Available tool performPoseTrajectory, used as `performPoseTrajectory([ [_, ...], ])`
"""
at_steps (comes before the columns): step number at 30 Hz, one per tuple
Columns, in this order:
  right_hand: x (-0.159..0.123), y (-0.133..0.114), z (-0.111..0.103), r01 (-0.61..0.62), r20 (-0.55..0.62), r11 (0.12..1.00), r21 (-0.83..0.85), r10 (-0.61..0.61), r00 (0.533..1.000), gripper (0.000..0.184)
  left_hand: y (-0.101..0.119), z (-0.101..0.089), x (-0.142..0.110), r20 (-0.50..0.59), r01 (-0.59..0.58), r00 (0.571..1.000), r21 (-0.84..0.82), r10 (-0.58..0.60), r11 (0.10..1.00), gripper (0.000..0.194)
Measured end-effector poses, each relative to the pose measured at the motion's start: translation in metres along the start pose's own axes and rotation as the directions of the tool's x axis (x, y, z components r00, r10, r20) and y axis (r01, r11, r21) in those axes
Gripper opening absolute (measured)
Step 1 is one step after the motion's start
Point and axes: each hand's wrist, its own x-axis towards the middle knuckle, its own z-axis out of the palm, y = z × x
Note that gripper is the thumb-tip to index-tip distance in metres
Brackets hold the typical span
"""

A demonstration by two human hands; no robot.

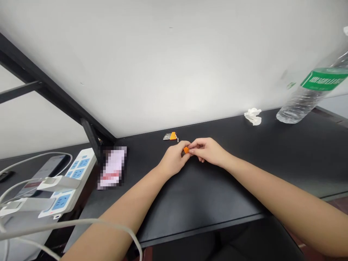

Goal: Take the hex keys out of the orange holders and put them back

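Observation:
My left hand (175, 158) is closed round a small hex key set in an orange holder (186, 149), above the black desk. Dark key shafts show below the holder, between thumb and fingers. At the holder's right edge, my right hand (208, 150) pinches with thumb and index finger. Whether those fingertips grip the holder or a single key is hidden. Behind my left hand, a second hex key set (173, 136) lies on the desk, its silver keys pointing left out of an orange holder.
The black desk (231, 188) meets a white wall. A plastic bottle (312, 90) and a crumpled tissue (253, 116) stand back right. To the left are a blurred pinkish packet (112, 168), a power strip (73, 181) with chargers, a phone (45, 172) and a black frame (62, 98). A cable (108, 224) crosses my left forearm.

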Motion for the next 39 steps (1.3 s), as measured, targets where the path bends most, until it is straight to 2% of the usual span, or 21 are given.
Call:
performPoseTrajectory([
  [3, -0.002, 0.0, 0.004, 0.16, -0.08, 0.94, -0.301, -0.192, 0.978, 0.017, -0.002, 0.001, -0.001, -0.05, 0.033, 0.998, -0.044, -0.035, 0.998, 0.031],
  [5, -0.003, -0.002, 0.006, 0.184, -0.078, 0.909, -0.373, -0.228, 0.971, 0.016, -0.003, 0.001, -0.001, -0.045, 0.032, 0.998, -0.056, -0.034, 0.998, 0.036],
  [8, -0.005, -0.006, 0.006, 0.13, -0.048, 0.931, -0.34, -0.156, 0.987, 0.011, -0.002, 0.002, -0.001, -0.02, 0.026, 0.999, -0.065, -0.027, 0.998, 0.035],
  [11, -0.004, -0.006, 0.005, 0.02, -0.013, 0.97, -0.244, -0.024, 1.0, 0.009, -0.002, 0.001, 0.001, -0.017, 0.036, 0.999, -0.083, -0.038, 0.996, 0.039],
  [13, -0.001, -0.003, 0.004, -0.059, -0.037, 0.982, -0.178, 0.053, 0.998, 0.008, -0.003, 0.0, 0.002, -0.019, 0.047, 0.999, -0.08, -0.049, 0.996, 0.038],
  [15, 0.003, 0.0, 0.004, -0.123, -0.072, 0.986, -0.113, 0.116, 0.991, 0.009, -0.003, 0.0, 0.003, 0.014, 0.035, 0.999, -0.042, -0.035, 0.998, 0.038],
  [18, 0.006, 0.002, 0.006, -0.183, -0.077, 0.983, -0.01, 0.182, 0.98, 0.01, -0.002, 0.0, 0.004, 0.057, -0.01, 0.998, 0.068, 0.006, 0.998, 0.051],
  [21, 0.006, 0.001, 0.006, -0.17, -0.001, 0.985, 0.022, 0.17, 0.985, 0.014, -0.003, 0.002, 0.003, 0.065, -0.045, 0.997, 0.179, 0.034, 0.983, 0.042],
  [22, 0.006, 0.002, 0.004, -0.135, 0.013, 0.991, -0.008, 0.135, 0.991, 0.018, -0.003, 0.001, 0.003, 0.066, -0.054, 0.997, 0.215, 0.041, 0.975, 0.039],
  [24, 0.01, 0.008, -0.005, -0.011, -0.042, 0.988, -0.155, 0.004, 0.999, 0.024, -0.006, 0.001, 0.002, 0.047, -0.057, 0.998, 0.271, 0.046, 0.961, 0.04],
  [26, 0.017, 0.018, -0.019, 0.111, -0.189, 0.899, -0.423, -0.208, 0.96, 0.02, -0.009, -0.001, 0.002, 0.007, -0.038, 0.999, 0.269, 0.037, 0.962, 0.046],
  [27, 0.021, 0.024, -0.026, 0.127, -0.202, 0.827, -0.548, -0.278, 0.939, 0.019, -0.011, -0.002, 0.002, -0.009, -0.026, 1.0, 0.246, 0.029, 0.969, 0.048],
  [29, 0.028, 0.032, -0.036, 0.122, -0.146, 0.709, -0.694, -0.304, 0.942, 0.025, -0.013, -0.003, 0.003, -0.035, -0.006, 0.999, 0.175, 0.012, 0.985, 0.049],
  [33, 0.029, 0.029, -0.038, 0.111, -0.027, 0.537, -0.836, -0.243, 0.97, 0.022, -0.012, -0.004, 0.003, -0.092, 0.019, 0.996, 0.071, -0.012, 0.997, 0.05],
  [36, 0.02, 0.017, -0.032, 0.04, -0.041, 0.461, -0.887, -0.164, 0.986, 0.02, -0.01, -0.005, 0.003, -0.115, 0.022, 0.993, 0.064, -0.014, 0.998, 0.043],
  [39, 0.01, 0.007, -0.03, -0.025, -0.058, 0.419, -0.908, -0.066, 0.996, 0.013, -0.011, -0.006, 0.002, -0.124, 0.017, 0.992, 0.089, -0.005, 0.996, 0.044],
])
